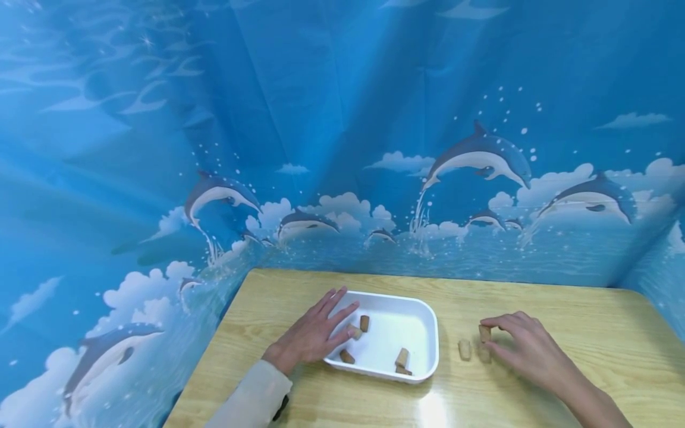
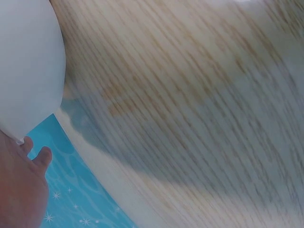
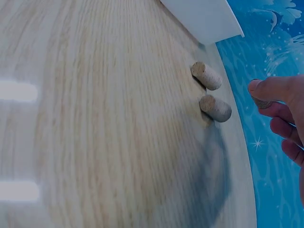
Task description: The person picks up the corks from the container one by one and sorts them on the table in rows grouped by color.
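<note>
My right hand [image 1: 527, 351] pinches a brown cork [image 1: 484, 333] between thumb and fingertips; in the right wrist view this cork [image 3: 261, 102] is held above the table, mostly covered by the thumb. Two more corks lie side by side on the table, one pale cork [image 1: 464, 350] to the left and another cork [image 1: 484, 355] just below the held one. My left hand [image 1: 316, 333] lies over the left rim of the white tray [image 1: 393, 303], fingers extended. Its thumb tip is beside a light cork [image 1: 354, 331] inside; whether they touch I cannot tell.
Inside the tray are further corks: a dark cork [image 1: 364, 323], a brown cork [image 1: 346, 356] near the front left, and a cork [image 1: 402, 358] overlapping another at the front. The wooden table [image 1: 578, 309] meets a blue dolphin-print curtain [image 1: 342, 148] behind.
</note>
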### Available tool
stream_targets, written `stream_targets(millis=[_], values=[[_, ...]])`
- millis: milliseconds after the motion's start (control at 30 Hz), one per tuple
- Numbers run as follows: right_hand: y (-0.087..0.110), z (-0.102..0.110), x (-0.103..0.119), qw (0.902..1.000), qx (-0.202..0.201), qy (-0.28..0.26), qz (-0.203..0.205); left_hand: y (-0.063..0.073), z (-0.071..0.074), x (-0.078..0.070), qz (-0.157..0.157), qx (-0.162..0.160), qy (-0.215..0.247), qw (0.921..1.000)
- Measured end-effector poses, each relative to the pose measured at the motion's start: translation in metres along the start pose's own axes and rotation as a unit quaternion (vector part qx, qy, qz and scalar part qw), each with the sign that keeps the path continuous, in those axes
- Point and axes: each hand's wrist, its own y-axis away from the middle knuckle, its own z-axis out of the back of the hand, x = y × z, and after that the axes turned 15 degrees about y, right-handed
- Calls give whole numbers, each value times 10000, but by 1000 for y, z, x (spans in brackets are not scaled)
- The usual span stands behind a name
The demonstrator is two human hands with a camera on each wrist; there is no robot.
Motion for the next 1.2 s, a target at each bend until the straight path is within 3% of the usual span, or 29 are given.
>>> stream_targets(millis=[200,400,767,1200], values=[[10,-4,-10,9998,-157,56,114,0,-1,0,-21,-40,-10,10000],[19,-5,-15,9999,89,93,10,0,-1,0,-21,-50,-41,10000],[32,-11,-24,9997,168,154,-7,0,-1,0,-11,-34,-37,10000],[42,-16,-27,9975,638,-94,-299,-1,-1,0,91,0,48,9999]])
